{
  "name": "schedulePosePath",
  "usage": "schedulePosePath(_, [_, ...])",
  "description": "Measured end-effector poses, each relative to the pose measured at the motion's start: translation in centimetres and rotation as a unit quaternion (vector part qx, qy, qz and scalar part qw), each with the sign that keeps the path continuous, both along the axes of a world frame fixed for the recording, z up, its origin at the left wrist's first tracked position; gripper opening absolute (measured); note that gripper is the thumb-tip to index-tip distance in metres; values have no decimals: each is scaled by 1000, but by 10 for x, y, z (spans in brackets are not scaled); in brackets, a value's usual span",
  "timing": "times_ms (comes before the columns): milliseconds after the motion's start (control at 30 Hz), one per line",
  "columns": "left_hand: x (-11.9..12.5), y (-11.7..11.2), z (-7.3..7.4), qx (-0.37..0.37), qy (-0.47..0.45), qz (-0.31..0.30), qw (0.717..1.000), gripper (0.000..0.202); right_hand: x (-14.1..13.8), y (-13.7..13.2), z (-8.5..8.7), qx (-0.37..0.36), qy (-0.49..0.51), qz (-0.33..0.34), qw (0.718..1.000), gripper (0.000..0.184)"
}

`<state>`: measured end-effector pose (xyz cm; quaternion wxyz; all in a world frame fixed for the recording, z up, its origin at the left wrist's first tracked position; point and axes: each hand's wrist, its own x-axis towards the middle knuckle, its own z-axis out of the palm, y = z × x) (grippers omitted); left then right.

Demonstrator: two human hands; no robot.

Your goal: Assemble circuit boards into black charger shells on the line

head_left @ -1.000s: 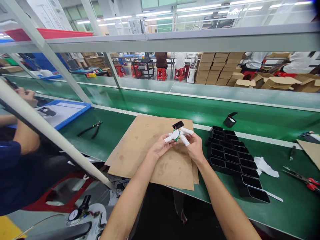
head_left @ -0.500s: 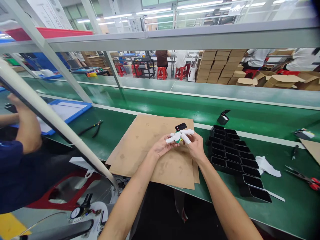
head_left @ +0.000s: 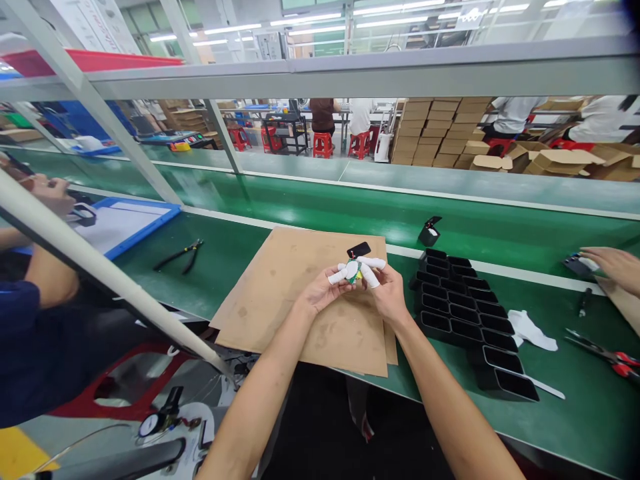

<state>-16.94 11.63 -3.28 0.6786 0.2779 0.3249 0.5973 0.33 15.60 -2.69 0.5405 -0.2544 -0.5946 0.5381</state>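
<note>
Above the brown cardboard sheets [head_left: 280, 293], my left hand [head_left: 323, 288] and my right hand [head_left: 385, 283] are closed on one small green circuit board [head_left: 354, 270]. It carries a white round part and a bit of yellow. White covers wrap several of my fingertips. A flat black piece [head_left: 359, 250] sits just beyond the board, seemingly joined to it by a short red wire. My fingers hide part of the board. Right of my right hand stand several rows of black open-topped cases [head_left: 465, 310]. Behind them is a black case with a raised lid [head_left: 430, 231].
Pliers [head_left: 180, 256] and a blue-rimmed tray [head_left: 135, 223] lie to the left, near a co-worker's hands [head_left: 53, 193]. A slanted white pole [head_left: 115, 280] crosses there. A white cloth [head_left: 533, 330], red-handled scissors [head_left: 605, 353] and another person's hand [head_left: 617, 267] are at the right.
Another person's hand has come in at the right edge, at a small black device. The co-worker's hands on the left have shifted, with a black loop-shaped item. My hands hold nearly the same pose.
</note>
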Motion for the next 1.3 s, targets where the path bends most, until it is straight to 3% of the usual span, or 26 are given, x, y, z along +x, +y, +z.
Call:
schedulePosePath(133, [-1, 1, -2, 5, -1, 1, 1000, 44, 1, -2, 3, 2, -11, -7, 1000, 34])
schedulePosePath(333, [-2, 2, -3, 11, -3, 9, 1000, 42, -2, -3, 3, -12, 3, 25, 1000, 53])
schedulePosePath(567, [-2, 0, -2, 4, 5, -1, 1000, 44, 2, 1, -1, -12, -4, 25, 1000, 37])
schedulePosePath(867, [1, -1, 4, 17, 8, 4, 1000, 48, 3, 5, -4, -28, -1, 32, 999, 44])
schedulePosePath(1300, [3, -2, 8, 16, 17, 1, 1000, 46, 3, 6, -6, -25, -8, 20, 999, 39])
